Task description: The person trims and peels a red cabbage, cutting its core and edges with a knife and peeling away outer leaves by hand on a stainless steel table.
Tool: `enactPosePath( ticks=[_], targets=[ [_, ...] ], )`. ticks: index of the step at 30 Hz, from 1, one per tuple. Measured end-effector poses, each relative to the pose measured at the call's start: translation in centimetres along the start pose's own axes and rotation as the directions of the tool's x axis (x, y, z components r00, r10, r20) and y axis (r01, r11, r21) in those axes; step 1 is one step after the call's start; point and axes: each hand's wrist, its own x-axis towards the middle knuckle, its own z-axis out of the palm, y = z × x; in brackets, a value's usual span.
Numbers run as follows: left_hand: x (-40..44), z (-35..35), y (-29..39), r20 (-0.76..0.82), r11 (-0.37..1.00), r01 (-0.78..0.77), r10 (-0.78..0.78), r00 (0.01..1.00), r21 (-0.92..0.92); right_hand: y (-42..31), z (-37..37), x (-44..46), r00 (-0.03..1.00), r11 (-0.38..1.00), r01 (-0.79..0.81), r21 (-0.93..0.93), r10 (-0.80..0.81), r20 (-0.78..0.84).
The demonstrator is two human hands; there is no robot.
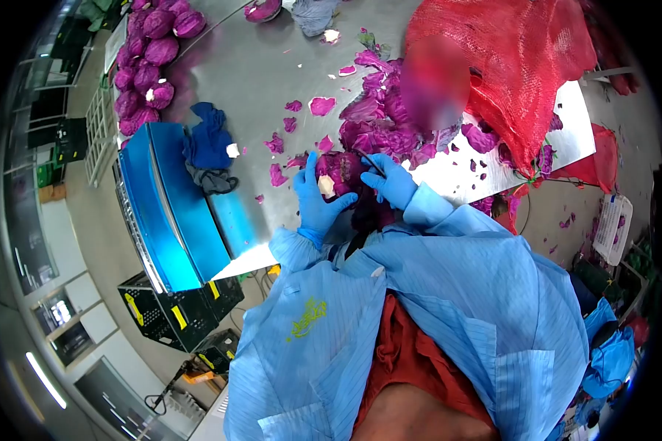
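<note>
A red cabbage head with a pale cut stem sits at the table's near edge. My left hand, in a blue glove, is spread against its left side with thumb and fingers around the cut stem. In my right hand, also gloved, a thin dark knife is gripped, its blade against the cabbage's right side. Just beyond lies a heap of loose purple cabbage leaves, with leaf scraps strewn to the left.
Whole red cabbages are piled at the far left. Near them stand a blue metal box and a dark blue cloth. A red mesh sack covers the right side of the metal table. Black crates stand below left.
</note>
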Motion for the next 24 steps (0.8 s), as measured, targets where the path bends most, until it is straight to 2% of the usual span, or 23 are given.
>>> enactPosePath(
  ticks=[1,5,8,11,12,14,15,16,17,19,20,23,24],
  targets=[
    [-0.2,-0.2,0.2,0.006,1.0,-0.019,0.019,1.0,0.005,0.3,0.5,-0.1,0.998,0.998,0.062,0.031,-0.061,-0.03],
    [-0.1,-0.8,-0.4,0.02,0.991,-0.112,0.113,0.993,-0.067,0.3,0.1,-0.4,1.0,0.99,-0.001,0.144,0.005,-0.03],
    [-0.1,-1.5,0.6,0.173,1.0,0.031,-0.031,0.984,0.002,0.7,-1.8,-0.4,0.998,0.982,-0.042,0.184,0.033,0.052],
    [-0.4,-1.2,1.5,0.091,0.977,0.056,-0.076,0.993,0.204,-0.7,-2.6,-1.3,0.991,0.971,-0.131,0.2,0.122,0.056],
    [-0.5,-0.9,1.3,0.042,0.99,0.028,-0.034,0.999,0.141,-0.8,-3.1,-1.7,0.975,0.967,-0.204,0.155,0.186,0.123],
    [-0.6,0.2,0.2,-0.065,0.999,-0.039,0.04,0.997,0.019,0.0,-3.1,-2.3,0.981,0.982,-0.164,0.093,0.153,0.117],
    [-0.7,0.5,-0.1,-0.065,0.996,-0.008,0.002,0.998,-0.093,0.8,-2.9,-2.7,0.984,0.987,-0.147,0.063,0.139,0.115],
    [-0.7,1.0,-0.3,-0.058,0.979,0.022,-0.035,0.998,-0.205,1.6,-2.3,-2.9,0.986,0.981,0.164,-0.102,-0.158,0.06],
    [-0.8,1.5,-0.4,-0.047,0.948,0.052,-0.07,0.996,-0.314,2.2,-2.1,-3.4,0.978,0.963,0.207,-0.171,-0.202,0.047],
    [-1.2,2.3,-1.1,-0.061,0.941,0.05,-0.074,0.995,-0.335,1.0,-1.2,-4.4,0.956,0.909,0.288,-0.302,-0.291,0.035],
    [-1.3,2.7,-1.4,-0.069,0.937,0.047,-0.075,0.995,-0.346,2.3,-0.9,-3.8,0.909,0.741,0.398,-0.541,-0.398,0.124],
    [-1.4,3.5,-0.9,-0.173,0.913,-0.011,-0.066,0.983,-0.408,-0.1,-0.2,-4.3,0.955,0.718,0.297,-0.629,-0.218,0.202],
    [-1.3,3.4,-0.7,-0.166,0.934,-0.022,-0.04,0.985,-0.357,0.3,0.1,-4.0,0.948,0.713,0.318,-0.625,-0.252,0.194]
  ],
)
